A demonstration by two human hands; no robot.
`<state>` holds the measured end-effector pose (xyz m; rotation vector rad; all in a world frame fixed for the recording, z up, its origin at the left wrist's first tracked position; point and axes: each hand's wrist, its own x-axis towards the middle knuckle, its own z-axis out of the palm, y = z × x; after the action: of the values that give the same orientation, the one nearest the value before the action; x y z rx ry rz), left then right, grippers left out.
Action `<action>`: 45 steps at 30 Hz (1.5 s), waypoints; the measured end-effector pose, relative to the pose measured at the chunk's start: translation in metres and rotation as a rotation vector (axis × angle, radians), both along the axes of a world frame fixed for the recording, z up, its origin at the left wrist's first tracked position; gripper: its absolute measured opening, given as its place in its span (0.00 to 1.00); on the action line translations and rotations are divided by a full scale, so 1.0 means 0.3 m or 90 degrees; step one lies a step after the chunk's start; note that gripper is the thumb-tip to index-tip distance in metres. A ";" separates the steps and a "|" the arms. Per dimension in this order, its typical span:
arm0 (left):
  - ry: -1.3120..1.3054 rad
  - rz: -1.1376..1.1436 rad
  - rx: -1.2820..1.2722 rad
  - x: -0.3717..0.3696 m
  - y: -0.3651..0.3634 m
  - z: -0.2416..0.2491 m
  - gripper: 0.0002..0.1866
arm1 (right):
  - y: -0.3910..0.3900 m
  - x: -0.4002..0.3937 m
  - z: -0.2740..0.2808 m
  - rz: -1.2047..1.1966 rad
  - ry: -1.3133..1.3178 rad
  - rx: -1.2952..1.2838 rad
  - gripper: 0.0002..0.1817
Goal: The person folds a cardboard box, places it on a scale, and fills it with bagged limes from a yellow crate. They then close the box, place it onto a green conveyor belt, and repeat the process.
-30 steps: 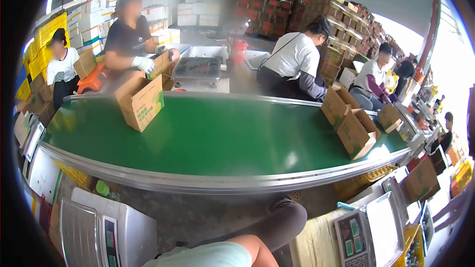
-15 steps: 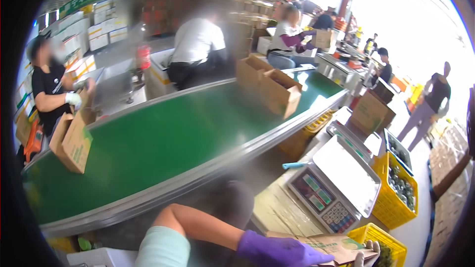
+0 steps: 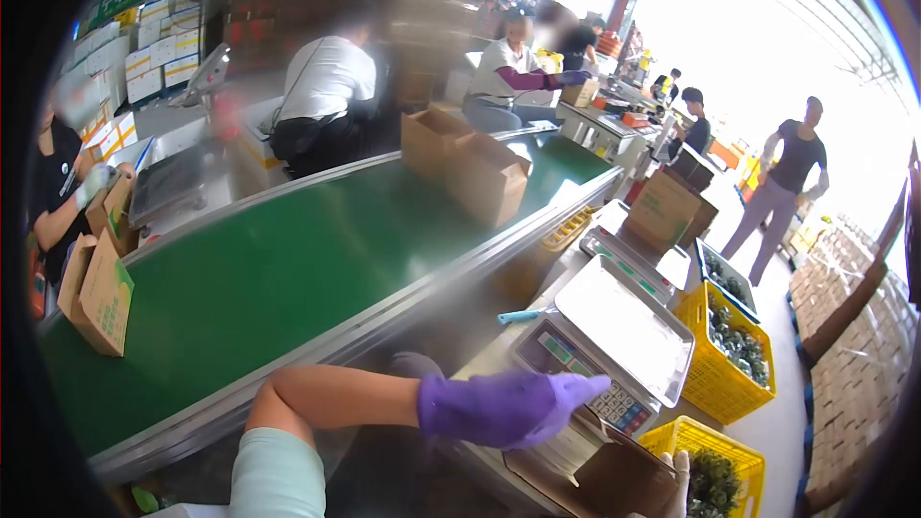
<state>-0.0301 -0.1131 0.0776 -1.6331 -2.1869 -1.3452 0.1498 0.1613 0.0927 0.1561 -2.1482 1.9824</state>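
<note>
My left hand (image 3: 518,410), in a purple glove, is raised over a brown cardboard box (image 3: 624,480), its fingers stretched out to the right in front of the scale's keypad. It seems to hold nothing. At the lower edge, my right hand (image 3: 679,480) in a whitish glove grips the right side of that box; most of this hand is cut off. The box stands partly opened, with its dark inside showing. Just beyond it sits a digital scale (image 3: 624,326) with a bare metal pan, and a teal handle (image 3: 520,316) sticks out beside the scale.
A green conveyor belt (image 3: 288,264) runs across, carrying open cartons (image 3: 101,297) at the left and more cartons (image 3: 484,177) at the far end. Yellow crates (image 3: 724,408) of dark green produce stand to the right. Several people work beyond the belt; one person (image 3: 787,168) stands at right.
The flat-looking cardboard has opened into a box shape. My left hand has lifted off it and moved up and left. The whole view has shifted to the right.
</note>
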 end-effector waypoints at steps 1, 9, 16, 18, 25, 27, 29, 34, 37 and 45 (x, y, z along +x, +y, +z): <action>-0.161 -0.033 -0.037 0.019 -0.030 0.085 0.29 | 0.011 0.009 0.019 -0.015 0.001 -0.004 0.52; 0.483 0.163 -0.121 0.035 0.123 0.150 0.25 | -0.004 -0.118 0.221 -0.044 -0.170 0.752 0.21; 0.507 0.137 -0.167 0.035 0.287 0.092 0.30 | -0.057 -0.342 0.111 0.245 -0.169 0.832 0.24; 0.565 0.154 -0.145 -0.014 0.285 0.095 0.31 | -0.021 -0.330 0.196 0.253 -0.219 0.641 0.32; 0.122 0.099 -0.174 -0.034 0.329 0.159 0.30 | 0.056 -0.267 0.037 0.085 0.108 0.437 0.17; -0.184 0.037 -0.219 -0.002 0.342 0.242 0.35 | 0.055 -0.280 0.005 0.048 0.059 0.267 0.14; -0.299 -0.065 -0.285 0.044 0.340 0.267 0.40 | 0.037 -0.327 -0.087 -0.042 0.164 0.242 0.19; 0.183 0.032 -0.475 0.059 0.277 0.126 0.56 | -0.006 -0.318 -0.113 -0.507 0.515 0.620 0.31; 0.241 0.021 -0.410 0.071 0.265 0.068 0.62 | 0.068 -0.281 -0.122 -0.463 0.503 0.628 0.30; 0.100 0.011 -0.369 0.038 0.254 0.033 0.60 | 0.568 0.234 -0.603 -0.585 -0.355 0.620 0.36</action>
<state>-0.0186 -0.0369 0.0877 -1.7939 -2.6317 -0.5668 0.2200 0.3317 -0.0881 -1.1214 -2.5671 0.4229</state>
